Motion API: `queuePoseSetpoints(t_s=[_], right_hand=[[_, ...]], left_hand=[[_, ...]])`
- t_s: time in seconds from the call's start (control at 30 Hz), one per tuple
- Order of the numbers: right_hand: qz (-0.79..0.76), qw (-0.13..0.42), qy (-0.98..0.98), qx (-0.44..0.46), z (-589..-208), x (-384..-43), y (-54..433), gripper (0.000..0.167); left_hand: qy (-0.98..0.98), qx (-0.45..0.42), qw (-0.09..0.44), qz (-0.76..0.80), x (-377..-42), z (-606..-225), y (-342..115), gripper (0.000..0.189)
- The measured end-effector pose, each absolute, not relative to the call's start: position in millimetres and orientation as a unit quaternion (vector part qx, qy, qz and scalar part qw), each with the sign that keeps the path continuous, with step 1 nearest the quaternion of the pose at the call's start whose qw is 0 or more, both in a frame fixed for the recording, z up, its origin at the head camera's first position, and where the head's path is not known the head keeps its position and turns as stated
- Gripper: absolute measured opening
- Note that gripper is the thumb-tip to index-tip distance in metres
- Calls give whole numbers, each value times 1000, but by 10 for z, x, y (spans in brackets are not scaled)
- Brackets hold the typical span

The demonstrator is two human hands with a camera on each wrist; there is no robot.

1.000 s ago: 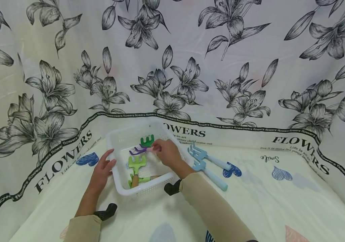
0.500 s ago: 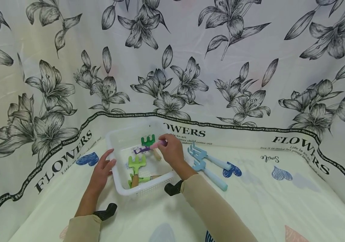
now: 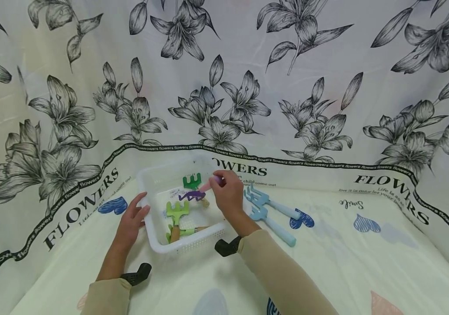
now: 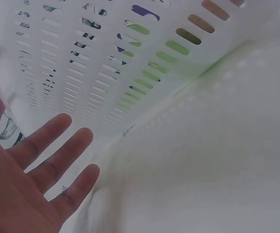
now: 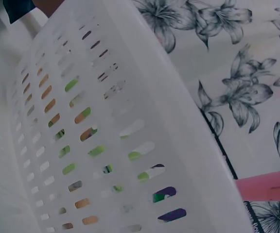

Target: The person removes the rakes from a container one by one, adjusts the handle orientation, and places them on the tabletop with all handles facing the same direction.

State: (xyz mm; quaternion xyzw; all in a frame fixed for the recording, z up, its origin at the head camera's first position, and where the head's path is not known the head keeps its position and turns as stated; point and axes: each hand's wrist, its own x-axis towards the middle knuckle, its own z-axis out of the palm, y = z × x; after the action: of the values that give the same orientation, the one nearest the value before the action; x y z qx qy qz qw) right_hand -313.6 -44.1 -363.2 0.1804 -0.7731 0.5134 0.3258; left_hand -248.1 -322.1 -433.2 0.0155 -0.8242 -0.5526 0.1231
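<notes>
My right hand (image 3: 227,191) pinches the pink handle (image 5: 266,186) of a small hand rake with purple tines (image 3: 193,195), above the right part of a white plastic basket (image 3: 157,248). Below and beside it in the basket lies a dark green hand rake (image 3: 192,180) with a wooden handle. Nearer the front are a light green hand rake (image 3: 177,211) and another light green tool (image 3: 186,232), both with wooden handles. My left hand (image 3: 131,218) rests at the basket's left rim. Three of its fingers (image 4: 57,162) extend loosely outside the slotted wall in the left wrist view.
Two light blue hand rakes (image 3: 275,209) lie on the pale printed cloth (image 3: 338,267), right of the basket. Behind stands a white curtain (image 3: 271,109) with black flower drawings and a dark lettered band.
My right hand has moved right and slightly up with the purple-tined hand rake, whose tines have shifted right and turned. The left hand and basket have stayed in place.
</notes>
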Motion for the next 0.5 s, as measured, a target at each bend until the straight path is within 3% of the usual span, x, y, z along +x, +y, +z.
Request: queuePoseSetpoints(t_s=[0.33,0.5], right_hand=[[564,361,-723,166,-3649,-3046,-159,14],[599,333,-715,143,-3698,-2997,17,14]], left_hand=[[-822,17,121,-556,-2472,-4332,-3234,62],[-822,16,119,-557,-2473,-4330,-3235,62]])
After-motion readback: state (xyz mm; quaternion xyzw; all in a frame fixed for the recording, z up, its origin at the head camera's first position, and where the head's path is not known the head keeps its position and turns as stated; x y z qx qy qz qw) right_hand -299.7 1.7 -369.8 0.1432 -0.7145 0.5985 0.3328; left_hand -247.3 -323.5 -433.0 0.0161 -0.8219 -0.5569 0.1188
